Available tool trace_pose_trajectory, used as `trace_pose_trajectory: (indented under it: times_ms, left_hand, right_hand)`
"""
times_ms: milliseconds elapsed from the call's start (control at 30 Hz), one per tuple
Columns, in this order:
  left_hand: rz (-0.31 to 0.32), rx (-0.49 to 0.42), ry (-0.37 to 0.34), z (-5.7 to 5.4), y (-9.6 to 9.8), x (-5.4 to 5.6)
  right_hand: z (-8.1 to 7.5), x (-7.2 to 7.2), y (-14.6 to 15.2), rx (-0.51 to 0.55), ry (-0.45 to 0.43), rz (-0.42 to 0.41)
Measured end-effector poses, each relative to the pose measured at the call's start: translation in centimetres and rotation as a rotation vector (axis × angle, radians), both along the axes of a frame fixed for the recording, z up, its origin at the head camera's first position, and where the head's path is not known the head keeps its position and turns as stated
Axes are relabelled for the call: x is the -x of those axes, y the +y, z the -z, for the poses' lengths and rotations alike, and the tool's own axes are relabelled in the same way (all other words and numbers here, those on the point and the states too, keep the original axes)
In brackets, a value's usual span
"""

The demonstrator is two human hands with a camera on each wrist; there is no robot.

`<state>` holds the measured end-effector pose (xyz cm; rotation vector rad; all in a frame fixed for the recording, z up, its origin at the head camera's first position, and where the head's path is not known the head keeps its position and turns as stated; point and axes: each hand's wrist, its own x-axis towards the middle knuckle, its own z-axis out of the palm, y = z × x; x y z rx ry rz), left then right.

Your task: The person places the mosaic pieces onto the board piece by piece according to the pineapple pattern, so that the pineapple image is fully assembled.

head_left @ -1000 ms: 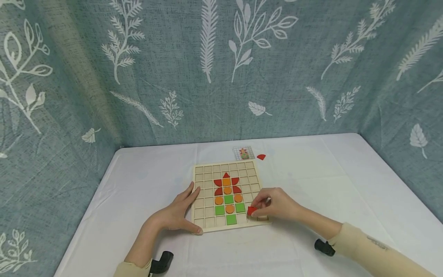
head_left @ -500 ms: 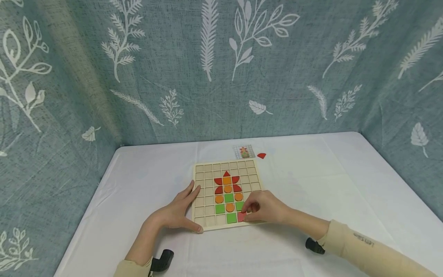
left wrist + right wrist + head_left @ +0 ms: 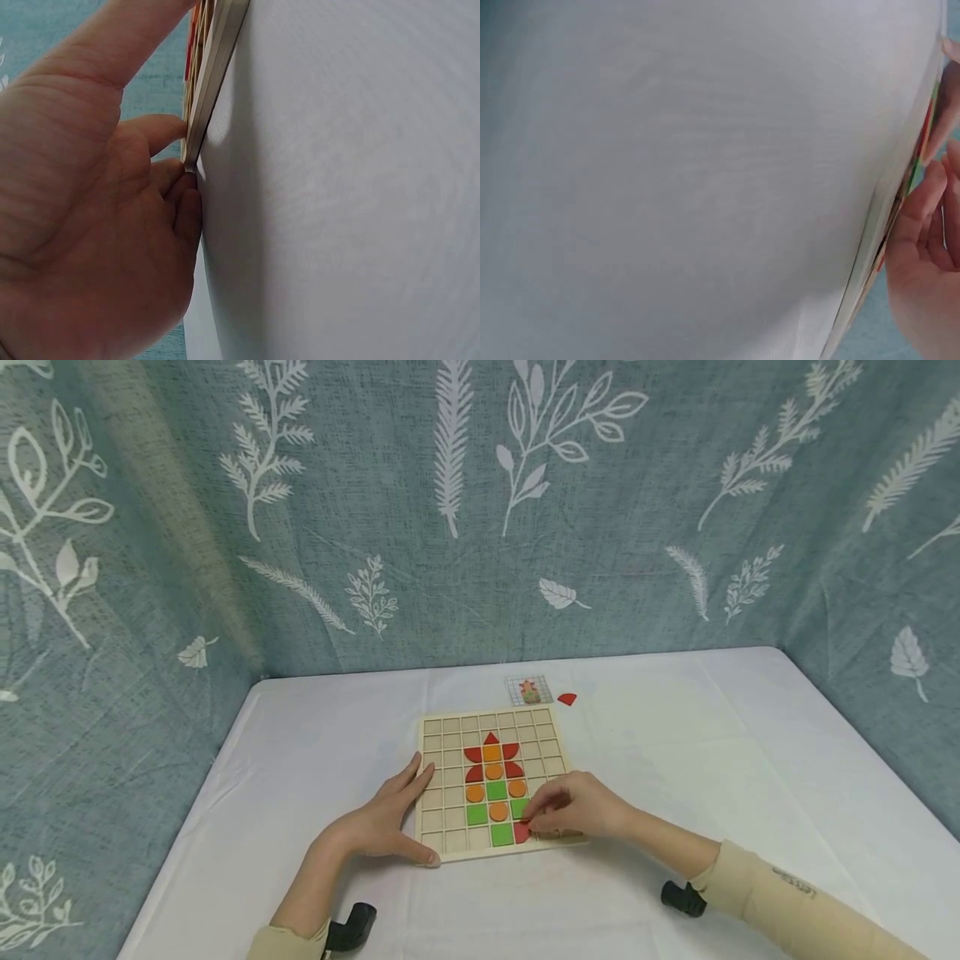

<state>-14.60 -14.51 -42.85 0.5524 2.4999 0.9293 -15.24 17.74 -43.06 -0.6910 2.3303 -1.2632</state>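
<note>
A wooden grid board (image 3: 442,747) lies on the table, bearing red, orange and green flat tiles in a stacked, plant-like pattern. My left hand (image 3: 375,822) rests spread along its left side, the thumb at the front corner and the fingertips on the left edge. In the left wrist view, the fingers touch the rim of the board (image 3: 217,75). My right hand (image 3: 581,806) pinches a red tile (image 3: 521,833) at a front-row cell, right beside a green square tile (image 3: 502,835). Its fingertips partly cover the red tile and the green square behind it.
A small pattern card (image 3: 517,687) showing a similar design lies behind the board. Beside it on the white tablecloth (image 3: 675,735) is a loose red fan-shaped tile (image 3: 567,699). A patterned curtain (image 3: 390,485) stands around the table's back and sides.
My right hand has carried the red tile leftward to the cell beside the front green square, and in the last half second its fingers shifted slightly there. The left hand stayed put.
</note>
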Motion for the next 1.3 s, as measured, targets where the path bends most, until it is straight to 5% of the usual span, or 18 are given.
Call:
trace_pose_trajectory:
  times_ms: [300, 533, 667, 1033, 1300]
  left_hand:
    - [-0.014, 0.007, 0.01, -0.1, -0.1, 0.1]
    - [-0.022, 0.011, 0.011, 0.1, -0.1, 0.0]
    - [-0.018, 0.009, 0.01, 0.2, -0.1, -0.1]
    - [-0.021, 0.002, 0.019, 0.3, -0.1, -0.2]
    - [-0.033, -0.006, 0.007, 0.4, -0.1, -0.2]
  right_hand:
    - [-0.8, 3.0, 1.5, 0.093, -0.135, 0.218]
    - [-1.0, 7.8, 4.1, 0.094, -0.072, 0.446]
    - [-0.7, 10.0, 5.0, 0.002, -0.032, 0.522]
    - [-0.3, 12.9, 4.9, -0.216, 0.074, 0.525]
    - [-0.3, 13.1, 4.9, -0.244, 0.071, 0.468]
